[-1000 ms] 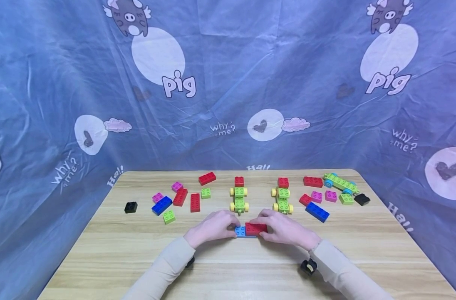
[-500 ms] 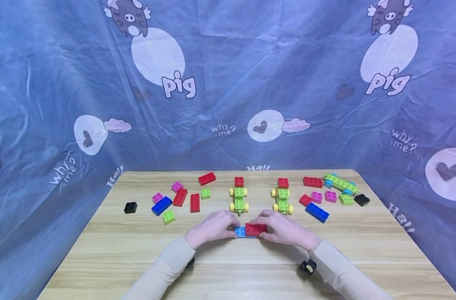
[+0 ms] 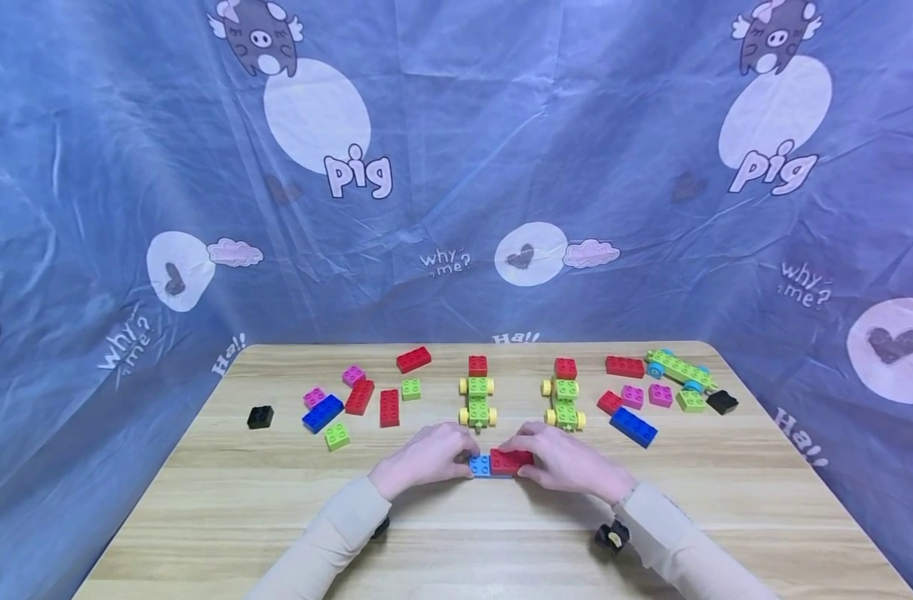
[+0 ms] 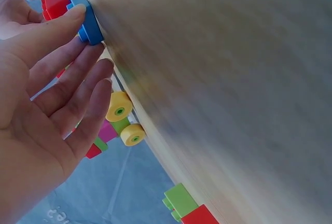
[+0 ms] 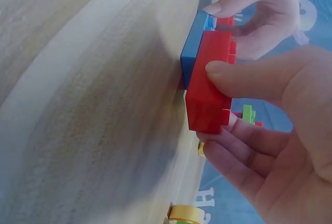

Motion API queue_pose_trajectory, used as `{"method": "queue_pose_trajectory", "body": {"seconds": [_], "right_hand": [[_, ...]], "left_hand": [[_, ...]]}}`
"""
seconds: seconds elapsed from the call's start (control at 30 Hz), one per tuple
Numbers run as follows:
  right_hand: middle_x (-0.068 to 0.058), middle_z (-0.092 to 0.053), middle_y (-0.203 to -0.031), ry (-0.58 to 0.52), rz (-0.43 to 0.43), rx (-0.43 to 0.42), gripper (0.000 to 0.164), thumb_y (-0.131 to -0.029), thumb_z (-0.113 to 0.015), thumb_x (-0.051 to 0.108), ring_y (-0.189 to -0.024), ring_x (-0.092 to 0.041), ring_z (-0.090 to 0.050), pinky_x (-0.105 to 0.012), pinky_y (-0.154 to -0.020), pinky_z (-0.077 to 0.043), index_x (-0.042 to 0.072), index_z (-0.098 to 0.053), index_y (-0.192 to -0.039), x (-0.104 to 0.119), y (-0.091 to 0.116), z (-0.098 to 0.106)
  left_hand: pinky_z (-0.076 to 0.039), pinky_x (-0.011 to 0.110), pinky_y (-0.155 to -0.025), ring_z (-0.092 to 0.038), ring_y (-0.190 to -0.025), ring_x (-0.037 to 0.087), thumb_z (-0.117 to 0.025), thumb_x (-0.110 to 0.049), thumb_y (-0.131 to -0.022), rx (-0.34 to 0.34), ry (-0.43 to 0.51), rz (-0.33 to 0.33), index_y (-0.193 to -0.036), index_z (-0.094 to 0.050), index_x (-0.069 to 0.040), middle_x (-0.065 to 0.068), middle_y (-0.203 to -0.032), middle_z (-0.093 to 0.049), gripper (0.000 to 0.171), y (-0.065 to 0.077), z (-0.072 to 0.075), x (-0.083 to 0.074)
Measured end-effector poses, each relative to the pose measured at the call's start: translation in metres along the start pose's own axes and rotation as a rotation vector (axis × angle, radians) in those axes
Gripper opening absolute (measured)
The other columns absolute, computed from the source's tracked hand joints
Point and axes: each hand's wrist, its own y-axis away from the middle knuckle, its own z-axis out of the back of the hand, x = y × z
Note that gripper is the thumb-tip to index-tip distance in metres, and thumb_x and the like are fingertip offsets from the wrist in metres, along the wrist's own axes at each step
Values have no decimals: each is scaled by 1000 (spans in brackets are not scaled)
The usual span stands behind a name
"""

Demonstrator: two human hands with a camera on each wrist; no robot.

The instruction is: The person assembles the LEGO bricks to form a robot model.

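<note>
as my left fingers (image 4: 75, 76) pinch the light-blue toy brick (image 3: 480, 466) at nine o'clock, my right fingers (image 5: 231, 164) grip the red brick (image 5: 207, 105) overlapping it.

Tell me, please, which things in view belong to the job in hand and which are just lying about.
Apparently in the job:
light blue brick
red brick on it

Apparently lying about:
two yellow-wheeled cars
blue-wheeled car
black bricks
other loose bricks

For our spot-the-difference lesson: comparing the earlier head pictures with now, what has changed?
Nothing visibly moved, was gripped or let go; only the view shifted slightly. The left hand still holds the light-blue brick, the right hand the red brick on it; both yellow-wheeled pieces stay put.
</note>
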Motion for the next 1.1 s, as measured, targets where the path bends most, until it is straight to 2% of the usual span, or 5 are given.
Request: {"method": "queue_pose_trajectory", "body": {"seconds": [0.37, 0.63, 1.1], "right_hand": [[2, -65, -99, 64, 7, -21, 37, -78, -73, 18, -85, -6, -58, -21, -73, -52, 18, -66, -114, 2, 0, -2], [2, -65, -99, 44, -4, -17, 38, -78, -73, 17, -85, -7, -57, -19, -72, -51, 17, -65, -115, 2, 0, -1], [2, -63, -103, 10, -23, -26, 37, -78, -74, 22, -90, -8, -59, -23, -78, -54, 16, -64, -114, 0, 4, -1]], "left_hand": [[-48, 14, -70, -57, -81, 0, -74, -32, -78, -6, -4, 7, -103, -71, -21, -9, -96, -68, 27, 1, -1, 0], [-48, 14, -70, -57, -81, 0, -74, -31, -78, -16, -5, 7, -103, -71, -21, -9, -95, -68, 27, 1, -1, -1], [-48, 14, -70, -57, -82, 1, -74, -31, -78, -15, -18, 5, -103, -71, -21, -9, -96, -68, 27, 2, -1, -3]]}}
